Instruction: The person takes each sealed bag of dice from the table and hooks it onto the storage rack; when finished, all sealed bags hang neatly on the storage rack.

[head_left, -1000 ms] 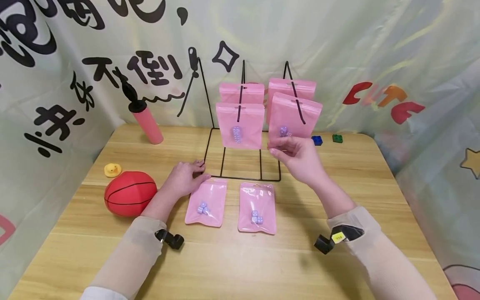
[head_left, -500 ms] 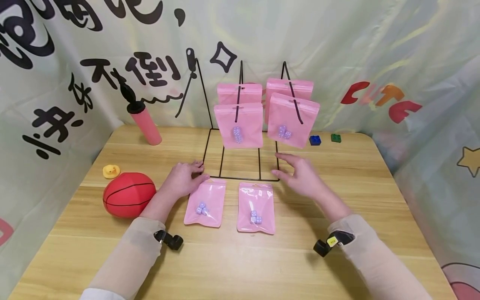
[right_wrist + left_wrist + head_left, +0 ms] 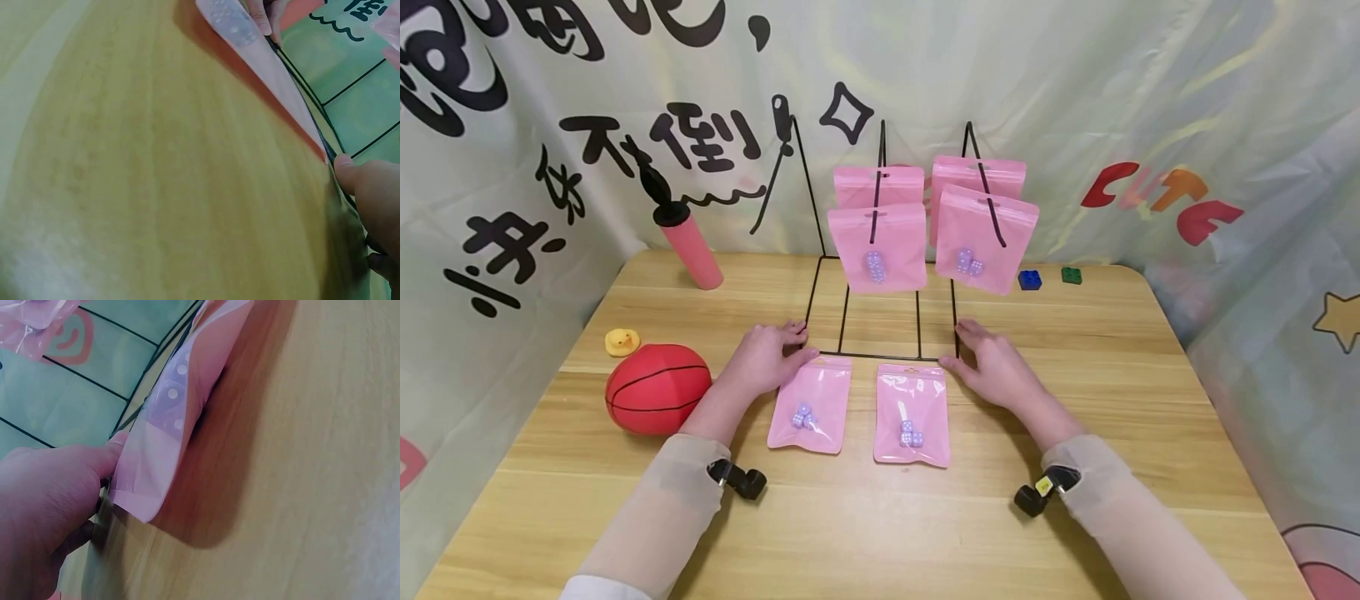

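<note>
My left hand [image 3: 763, 357] holds the front left corner of a black wire display rack [image 3: 880, 357], thumb along the front bar. At the front right corner my right hand [image 3: 996, 371] holds the same base frame, its thumb on the front bar and fingers at the side bar. Two pink zip bags of lilac dice hang one behind the other on the middle hook, the front one [image 3: 902, 237] tilted slightly. Another pair hangs on the right hook, led by a front bag [image 3: 981, 229]. The left hook carries nothing. Flat before the rack lie a left bag [image 3: 816, 387] and a right bag [image 3: 913, 400].
A red ball [image 3: 658, 390] with black lines sits beside the left forearm, a yellow toy duck [image 3: 622, 342] behind it. A pink hand pump [image 3: 692, 250] stands at back left. Blue [image 3: 1030, 280] and green toy bricks [image 3: 1071, 275] lie at back right.
My right hand has let go of the front bag on the right hook and come down to the rack's front right corner. The left hand has stayed at its corner.
</note>
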Demonstrator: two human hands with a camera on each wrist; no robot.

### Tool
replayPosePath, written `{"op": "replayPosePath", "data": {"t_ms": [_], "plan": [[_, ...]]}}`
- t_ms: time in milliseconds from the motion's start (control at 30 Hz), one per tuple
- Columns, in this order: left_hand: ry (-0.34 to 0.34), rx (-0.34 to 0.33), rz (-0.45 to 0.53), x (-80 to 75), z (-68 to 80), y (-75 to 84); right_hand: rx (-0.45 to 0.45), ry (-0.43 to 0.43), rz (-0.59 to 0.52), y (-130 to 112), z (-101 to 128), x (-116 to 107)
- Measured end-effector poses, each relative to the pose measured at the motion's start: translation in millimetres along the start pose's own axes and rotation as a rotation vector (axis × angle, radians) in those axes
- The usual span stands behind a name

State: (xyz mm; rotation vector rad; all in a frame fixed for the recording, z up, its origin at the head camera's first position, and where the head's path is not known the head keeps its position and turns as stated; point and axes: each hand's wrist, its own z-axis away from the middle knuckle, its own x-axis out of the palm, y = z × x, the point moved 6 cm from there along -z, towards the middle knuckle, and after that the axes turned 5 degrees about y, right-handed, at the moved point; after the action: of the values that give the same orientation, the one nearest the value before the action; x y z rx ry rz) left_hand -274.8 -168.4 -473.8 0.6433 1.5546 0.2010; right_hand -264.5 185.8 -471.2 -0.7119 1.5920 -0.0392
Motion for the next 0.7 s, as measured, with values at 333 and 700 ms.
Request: {"op": "replayPosePath", "data": {"t_ms": [333,700], "plan": [[-0.053,-0.036,-0.034,-0.7,0.1,2.8,0.008,-0.014,0.041,-1,-2,3],[-0.007,0.02,0.071,-22.0,7.9,12.8,0.004,-0.041,0.085,-5,-5,1]]}}
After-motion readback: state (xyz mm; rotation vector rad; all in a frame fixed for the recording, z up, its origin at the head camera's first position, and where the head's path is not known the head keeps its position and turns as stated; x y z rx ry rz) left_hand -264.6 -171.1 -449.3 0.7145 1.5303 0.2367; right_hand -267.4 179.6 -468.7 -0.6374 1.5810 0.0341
